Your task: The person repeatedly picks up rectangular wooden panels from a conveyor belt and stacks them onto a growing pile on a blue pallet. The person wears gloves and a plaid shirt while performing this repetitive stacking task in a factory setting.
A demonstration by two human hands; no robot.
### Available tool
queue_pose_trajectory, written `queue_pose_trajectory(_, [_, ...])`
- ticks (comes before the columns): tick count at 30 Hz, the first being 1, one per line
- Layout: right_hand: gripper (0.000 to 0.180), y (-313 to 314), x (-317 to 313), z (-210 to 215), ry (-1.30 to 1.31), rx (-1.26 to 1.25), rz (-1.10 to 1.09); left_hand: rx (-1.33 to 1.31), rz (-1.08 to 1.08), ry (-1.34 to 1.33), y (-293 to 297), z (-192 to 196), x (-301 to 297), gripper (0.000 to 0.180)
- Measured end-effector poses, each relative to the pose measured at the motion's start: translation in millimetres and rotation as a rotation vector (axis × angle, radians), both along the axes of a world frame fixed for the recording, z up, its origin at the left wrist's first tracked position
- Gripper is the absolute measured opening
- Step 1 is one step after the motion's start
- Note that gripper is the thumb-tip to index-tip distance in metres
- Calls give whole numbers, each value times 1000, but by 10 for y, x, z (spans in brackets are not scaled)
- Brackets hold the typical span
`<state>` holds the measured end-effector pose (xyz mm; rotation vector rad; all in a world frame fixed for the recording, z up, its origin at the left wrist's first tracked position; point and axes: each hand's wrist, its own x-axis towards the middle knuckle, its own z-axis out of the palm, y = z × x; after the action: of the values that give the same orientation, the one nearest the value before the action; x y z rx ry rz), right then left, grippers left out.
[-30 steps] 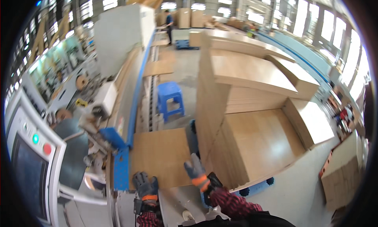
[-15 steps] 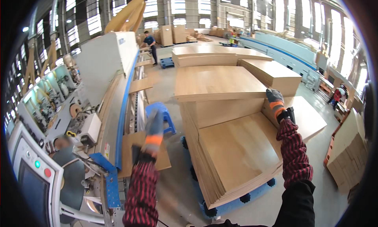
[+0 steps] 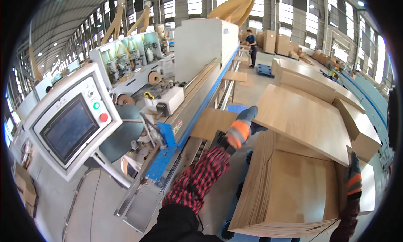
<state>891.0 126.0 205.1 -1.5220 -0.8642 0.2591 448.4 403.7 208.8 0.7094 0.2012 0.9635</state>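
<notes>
Above the stacked boards (image 3: 252, 196), my left hand (image 3: 242, 124) pinches a wood-grain panel (image 3: 304, 118) spanning rightward to my right hand (image 3: 354, 175), whose grip I cannot tell.

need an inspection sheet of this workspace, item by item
Surface: layered stack of boards on a blue pallet
Job's things: wide board over the stack's far end; second board alongside the machine
Clutter: blue stool, mostly hidden
Hands: left hand grips the wide board's left corner; right hand touches its near right corner, grip unclear
Cables: nothing seen for certain
Surroundings: control panel at left; another person at the machine's far end
</notes>
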Motion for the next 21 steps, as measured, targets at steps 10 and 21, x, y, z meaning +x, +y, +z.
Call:
queue_pose_trajectory(10, [36,-607,-1120,-29,-1221,-199,489,-295,97,142,-2474,-780,-1906,60])
queue_pose_trajectory(21, [24,-983,-3591,-1746,714,-474,478,-692,553,362,-3800,-2680,-3747,44])
